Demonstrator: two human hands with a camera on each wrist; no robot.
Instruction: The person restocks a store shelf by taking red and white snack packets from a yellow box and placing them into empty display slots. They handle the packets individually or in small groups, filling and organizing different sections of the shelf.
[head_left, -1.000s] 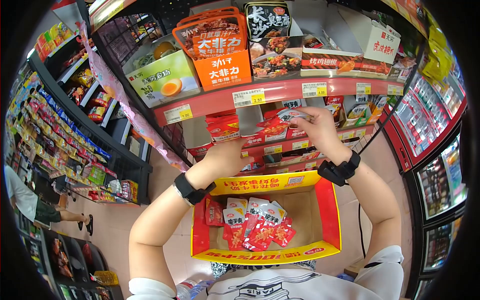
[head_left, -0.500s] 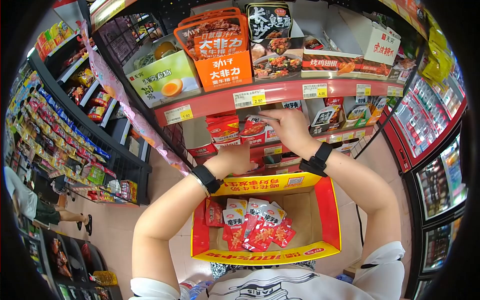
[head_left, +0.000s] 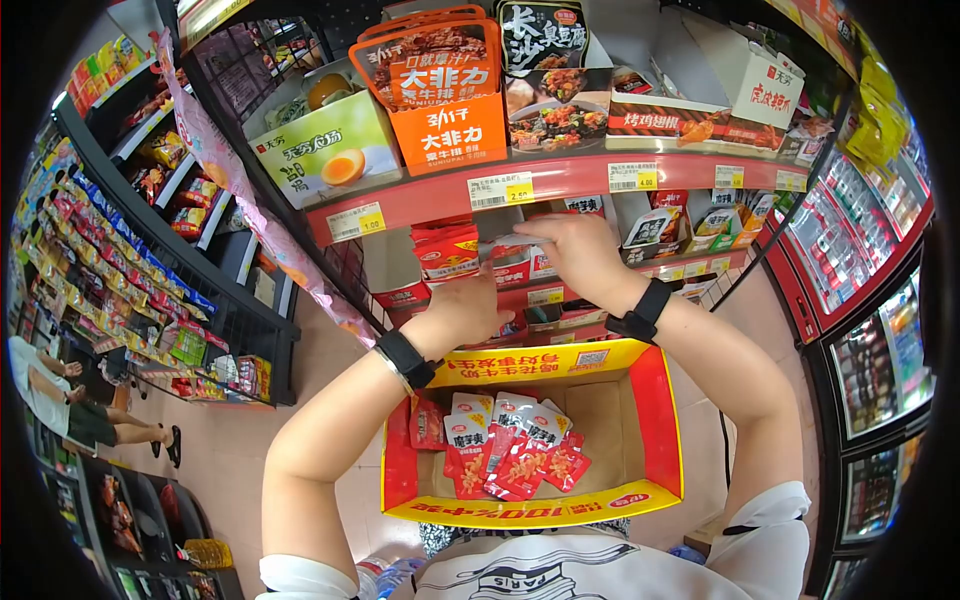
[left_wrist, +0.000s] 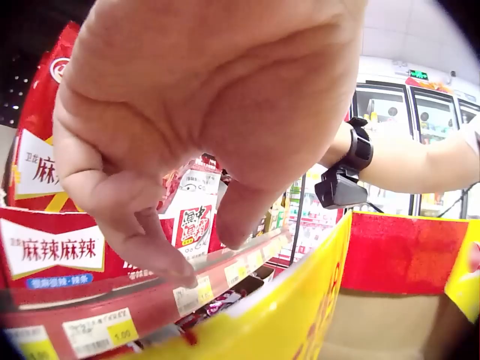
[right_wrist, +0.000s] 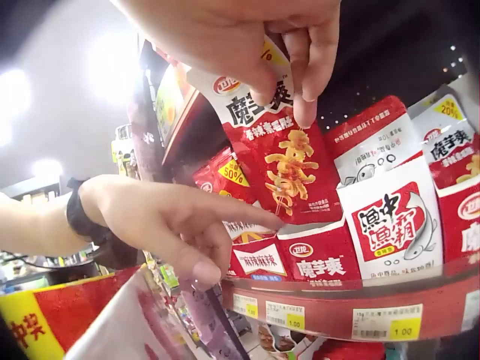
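Observation:
My right hand (head_left: 580, 255) pinches a red-and-white konjac snack packet (right_wrist: 281, 161) by its top edge, between thumb and fingers. The packet hangs upright in the right wrist view, its lower edge at the opening of a red display box (right_wrist: 313, 256) on the shelf. My left hand (head_left: 458, 308) is just left of it, holding nothing, with the index finger stretched toward the packet's bottom corner. Below both hands sits an open red-and-yellow carton (head_left: 655, 430), with several konjac packets (head_left: 525, 450) lying in its left half.
Red packets (head_left: 445, 250) stand in a box left of the display box. To its right is a white fish-print box (right_wrist: 394, 225). Above runs a red shelf edge (head_left: 570, 178) with price tags. Another person (head_left: 60, 400) is at far left.
My right hand has moved left with the packet, from the right side to above its display box, and the packet has tipped upright. My left hand has shifted slightly right.

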